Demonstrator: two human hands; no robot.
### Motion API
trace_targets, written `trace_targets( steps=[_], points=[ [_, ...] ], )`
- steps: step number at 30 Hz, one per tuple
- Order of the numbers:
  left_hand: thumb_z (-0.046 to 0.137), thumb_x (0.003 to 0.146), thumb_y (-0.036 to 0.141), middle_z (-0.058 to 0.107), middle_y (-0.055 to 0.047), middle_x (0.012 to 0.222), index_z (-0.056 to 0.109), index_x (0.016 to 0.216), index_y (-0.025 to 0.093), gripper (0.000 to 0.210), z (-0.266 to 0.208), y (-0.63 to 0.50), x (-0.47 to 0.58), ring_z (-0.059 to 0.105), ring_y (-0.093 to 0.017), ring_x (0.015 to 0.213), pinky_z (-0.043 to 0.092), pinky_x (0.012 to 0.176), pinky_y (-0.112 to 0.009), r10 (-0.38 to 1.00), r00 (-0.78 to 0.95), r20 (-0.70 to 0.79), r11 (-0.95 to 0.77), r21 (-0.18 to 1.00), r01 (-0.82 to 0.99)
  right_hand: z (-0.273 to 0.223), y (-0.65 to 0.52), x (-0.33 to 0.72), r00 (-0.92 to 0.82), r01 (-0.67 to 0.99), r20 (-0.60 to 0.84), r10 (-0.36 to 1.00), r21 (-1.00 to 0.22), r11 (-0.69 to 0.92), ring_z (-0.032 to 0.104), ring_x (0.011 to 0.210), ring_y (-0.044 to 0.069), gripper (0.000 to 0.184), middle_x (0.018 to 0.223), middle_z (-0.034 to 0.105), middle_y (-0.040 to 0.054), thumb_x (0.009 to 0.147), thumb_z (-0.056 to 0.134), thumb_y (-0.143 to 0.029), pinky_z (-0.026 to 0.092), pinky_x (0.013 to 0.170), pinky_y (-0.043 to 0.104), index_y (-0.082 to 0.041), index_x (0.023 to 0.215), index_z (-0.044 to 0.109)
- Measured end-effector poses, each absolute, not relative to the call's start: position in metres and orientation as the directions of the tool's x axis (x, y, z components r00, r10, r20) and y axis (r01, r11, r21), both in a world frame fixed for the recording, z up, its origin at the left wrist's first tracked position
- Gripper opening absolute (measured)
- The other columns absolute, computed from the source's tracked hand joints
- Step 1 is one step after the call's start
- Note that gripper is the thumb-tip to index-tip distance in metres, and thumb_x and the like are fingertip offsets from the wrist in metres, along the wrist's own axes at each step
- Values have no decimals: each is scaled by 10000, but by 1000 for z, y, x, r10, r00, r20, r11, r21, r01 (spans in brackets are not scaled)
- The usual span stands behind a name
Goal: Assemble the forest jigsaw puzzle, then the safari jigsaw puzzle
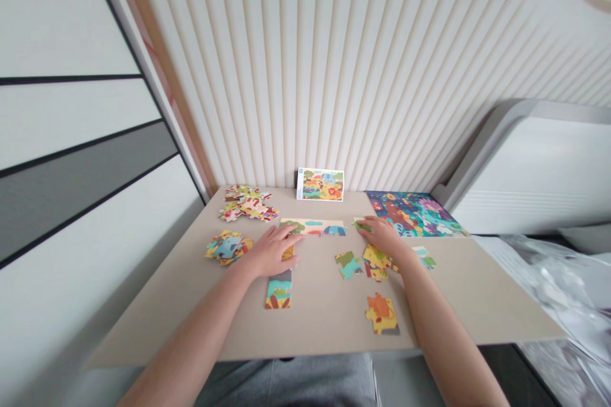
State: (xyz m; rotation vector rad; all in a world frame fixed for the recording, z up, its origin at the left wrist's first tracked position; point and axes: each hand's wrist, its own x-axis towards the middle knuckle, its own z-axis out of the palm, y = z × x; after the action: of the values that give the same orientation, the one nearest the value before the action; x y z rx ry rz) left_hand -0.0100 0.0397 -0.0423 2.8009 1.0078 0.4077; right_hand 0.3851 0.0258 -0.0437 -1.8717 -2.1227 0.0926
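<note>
Left hand (272, 253) spread over joined puzzle pieces (314, 227); right hand (383, 234) on green piece (361, 226), grip unclear.

1. Left arm (205, 324): bare along the visible forearm; enters from the near left and extends toward the far centre.
2. Left wrist (249, 267): roughly in line with the forearm.
3. Left hand (271, 250): palm down, back facing up; fingers spread and directed to the far right, thumb apart on the near side.
4. Right arm (443, 324): bare along the visible forearm; enters from the near right and angles to the far left.
5. Right hand (382, 234): back facing up; fingers directed left, lying close together. Exact grip cannot be determined.
6. Spacing: hands well apart, fingertips nearly level.
</note>
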Motion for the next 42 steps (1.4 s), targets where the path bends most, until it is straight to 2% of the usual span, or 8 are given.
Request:
trace_targets(
  steps=[7, 15, 21, 24, 30, 35, 38, 42],
  points=[
    [566, 945, 449, 430, -87, 1534, 471, 1482, 330, 558, -44, 41, -12, 385, -310, 1430, 273, 1201, -502, 645, 738, 197, -763, 223, 607, -31, 21, 391, 11, 921, 320, 947, -371, 114, 648, 1136, 246, 318, 1222, 712, 93, 983, 503, -356, 452, 1015, 364, -225, 1156, 735],
    [571, 940, 444, 432, -95, 1536, 490, 1471, 323, 551, -46, 43, -11, 396, -317, 1422, 285, 1194, -505, 635, 743, 213, -772, 213, 598, -29, -43, 412, 85, 922, 359, 929, -383, 64, 677, 1050, 263, 326, 1118, 749, 89, 954, 491, -391, 488, 950, 378, -225, 1068, 748],
    [575, 937, 469, 447, -87, 1526, 485, 1478, 340, 564, -50, 46, -12, 411, -319, 1411, 283, 1197, -508, 634, 740, 224, -773, 220, 596, -46, -88, 470, 438, 883, 480, 761, -389, -262, 688, 997, 303, 410, 1096, 758, 127, 918, 448, -448, 494, 919, 412, -210, 1036, 760],
    [563, 945, 490, 449, -76, 1528, 485, 1479, 354, 557, -50, 47, -13, 415, -313, 1409, 291, 1197, -500, 634, 739, 226, -772, 229, 592, -54, -98, 508, 542, 817, 418, 729, -468, -338, 702, 922, 309, 432, 1054, 772, 126, 867, 501, -493, 508, 874, 428, -201, 1025, 777],
    [506, 977, 487, 463, -78, 1517, 505, 1466, 346, 509, -48, 48, -14, 417, -300, 1408, 305, 1189, -491, 634, 744, 210, -772, 214, 598, -68, -105, 530, 491, 699, 221, 842, -677, -230, 713, 858, 286, 576, 1020, 778, 128, 837, 561, -600, 550, 782, 404, -170, 1169, 751],
    [513, 974, 489, 438, -70, 1540, 482, 1482, 354, 527, -48, 49, -19, 415, -296, 1409, 280, 1201, -493, 650, 740, 176, -759, 214, 615, -68, -103, 523, 334, 857, 240, 911, -480, -188, 588, 1230, 341, 556, 1357, 646, 115, 822, 619, -600, 432, 1045, 518, -271, 1261, 712],
    [512, 975, 486, 437, -59, 1541, 475, 1485, 366, 525, -47, 50, -24, 438, -296, 1388, 287, 1197, -492, 654, 739, 159, -754, 216, 621, -69, -104, 523, 322, 890, 210, 923, -399, -220, 530, 1293, 353, 527, 1419, 595, 102, 852, 583, -609, 352, 1093, 576, -295, 1256, 708],
    [503, 980, 503, 459, -58, 1521, 505, 1462, 366, 501, -45, 49, -28, 454, -302, 1372, 286, 1195, -509, 655, 736, 170, -753, 216, 621, -72, -103, 525, 315, 898, 209, 926, -380, -220, 529, 1288, 354, 547, 1431, 581, 106, 866, 555, -634, 354, 1082, 572, -279, 1257, 698]
  ],
)
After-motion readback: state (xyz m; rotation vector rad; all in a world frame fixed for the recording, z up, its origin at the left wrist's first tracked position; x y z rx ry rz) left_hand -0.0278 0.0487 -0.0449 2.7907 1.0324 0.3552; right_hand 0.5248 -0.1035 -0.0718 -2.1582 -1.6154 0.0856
